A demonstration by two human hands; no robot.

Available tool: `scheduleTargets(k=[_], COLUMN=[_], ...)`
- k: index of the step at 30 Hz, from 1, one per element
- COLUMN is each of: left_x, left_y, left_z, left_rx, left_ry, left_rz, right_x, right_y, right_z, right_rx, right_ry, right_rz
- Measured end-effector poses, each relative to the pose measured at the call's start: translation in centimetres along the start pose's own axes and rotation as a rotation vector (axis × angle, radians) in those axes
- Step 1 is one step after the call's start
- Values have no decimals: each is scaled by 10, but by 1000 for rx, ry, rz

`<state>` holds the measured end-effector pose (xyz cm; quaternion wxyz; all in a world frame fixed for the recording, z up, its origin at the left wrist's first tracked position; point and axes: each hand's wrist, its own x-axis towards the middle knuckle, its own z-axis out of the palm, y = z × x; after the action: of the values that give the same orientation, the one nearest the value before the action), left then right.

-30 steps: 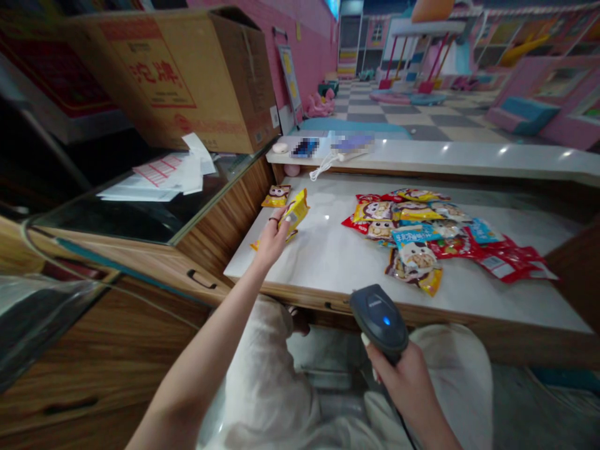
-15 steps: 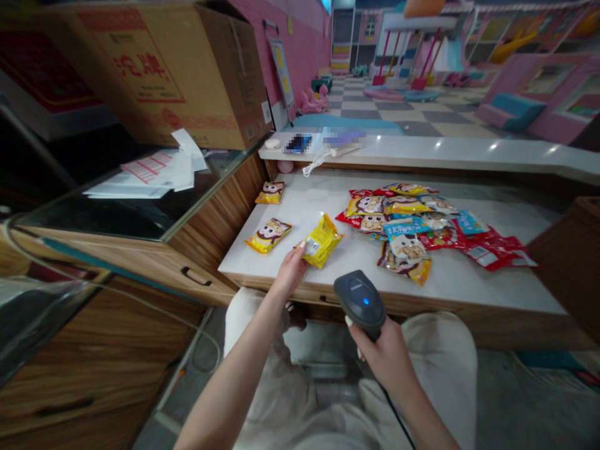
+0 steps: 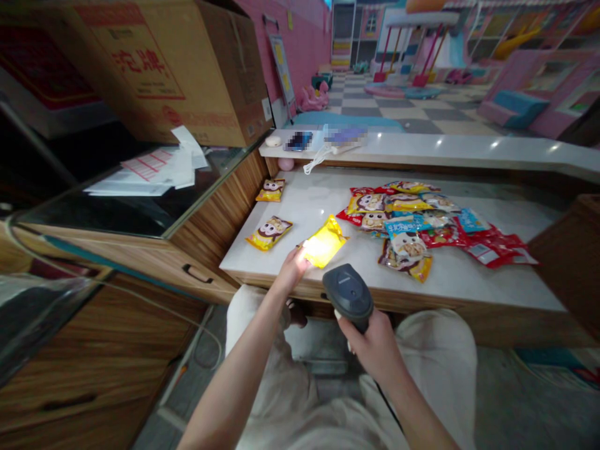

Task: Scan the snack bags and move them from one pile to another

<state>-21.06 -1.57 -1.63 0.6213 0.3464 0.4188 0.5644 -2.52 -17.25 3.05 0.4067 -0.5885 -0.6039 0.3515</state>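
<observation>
On the white counter (image 3: 300, 200), the left hand (image 3: 293, 270) pinches a yellow snack packet (image 3: 324, 241); the right hand (image 3: 368, 344) grips a barcode scanner (image 3: 347, 296) just beside it.

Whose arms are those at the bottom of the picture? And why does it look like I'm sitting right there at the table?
Those arms belong to a person wearing a camera on their head, so you see what they see, looking down at their own hands. Their left hand holds a yellow snack packet. Their right hand grips a dark handheld barcode scanner. On the white counter lie two packets with cartoon monkey faces and a heap of colourful snack packets.
</observation>
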Motion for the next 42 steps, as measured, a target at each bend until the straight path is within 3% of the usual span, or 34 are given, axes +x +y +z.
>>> scheduleTargets(k=[11,15,19,25,28,31,34,37,39,42], left_x=[3,6,19,73,101,115,115,99,82,56], left_y=[-2,1,10,19,9,-4,-4,7,14,17], left_z=[-3,9,47,141,178,196,197,178,152,94], left_rx=[-74,0,269,687,972,1210,1278,1224,1167,1131], left_ry=[-19,-31,-95,-167,-227,-364,-416,-369,-329,-207], left_rz=[12,79,358,764,827,754,743,814,838,813], right_x=[-5,-13,-21,-23,-22,-22,-23,-23,-23,-24], right_y=[-3,9,21,27,31,35,38,41,43,44], right_z=[-10,-15,-21,-32,-38,-42,-44,-42,-40,-36], right_rx=[9,29,58,53,42,40,44,45,41,29], right_ry=[34,70,107,134,170,183,159,152,151,128], right_rz=[-12,26,66,76,82,89,91,87,88,89])
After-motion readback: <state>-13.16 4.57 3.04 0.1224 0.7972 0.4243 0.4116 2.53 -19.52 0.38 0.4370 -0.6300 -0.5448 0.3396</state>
